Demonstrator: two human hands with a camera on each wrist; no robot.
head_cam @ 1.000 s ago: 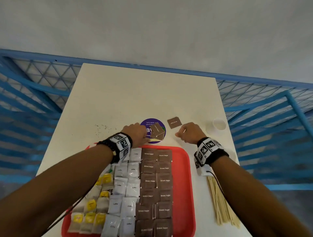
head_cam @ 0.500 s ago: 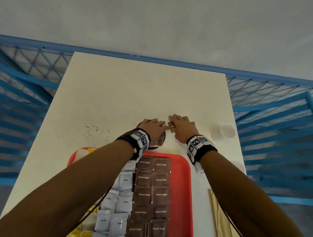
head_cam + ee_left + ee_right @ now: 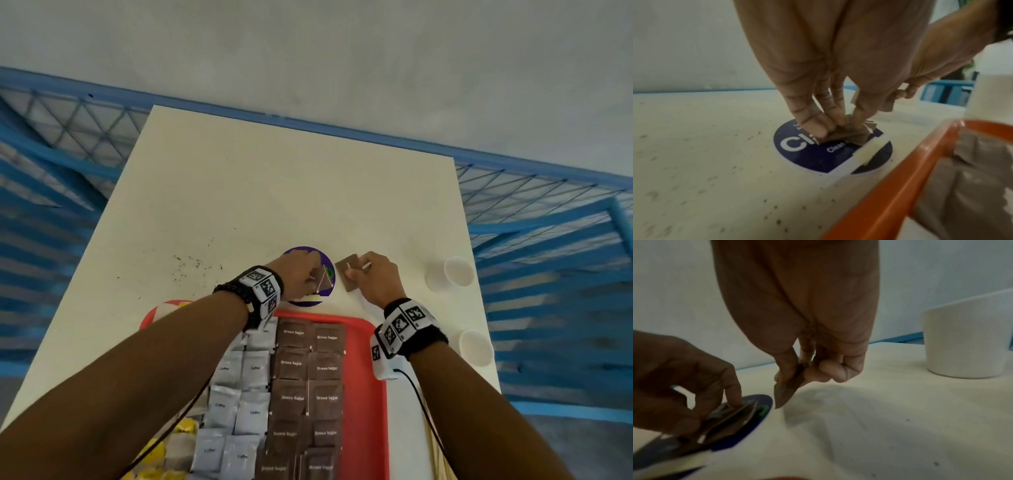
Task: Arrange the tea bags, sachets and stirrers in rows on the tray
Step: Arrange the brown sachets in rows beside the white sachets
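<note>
My left hand (image 3: 310, 275) (image 3: 838, 128) pinches a brown sugar sachet (image 3: 324, 278) (image 3: 842, 135) that lies on a round purple sticker (image 3: 306, 251) beyond the tray. Just to its right, my right hand (image 3: 356, 270) (image 3: 795, 374) pinches a second brown sachet (image 3: 346, 275) (image 3: 787, 392) between thumb and fingers, tilted with one corner near the table. The red tray (image 3: 376, 377) holds rows of brown sugar sachets (image 3: 310, 383), white coffee sachets (image 3: 239, 394) and yellow tea bags (image 3: 171, 445). Wooden stirrers (image 3: 432, 459) lie right of the tray, mostly hidden by my right arm.
Two white paper cups (image 3: 457, 272) (image 3: 476, 347) stand near the table's right edge; one cup (image 3: 966, 340) is close to my right hand. Dark crumbs (image 3: 191, 263) dot the white table left of the sticker. Blue railings surround the table.
Both hands reached forward onto the two loose brown sachets and took hold of them. The right hand has tilted its sachet up off the table.
</note>
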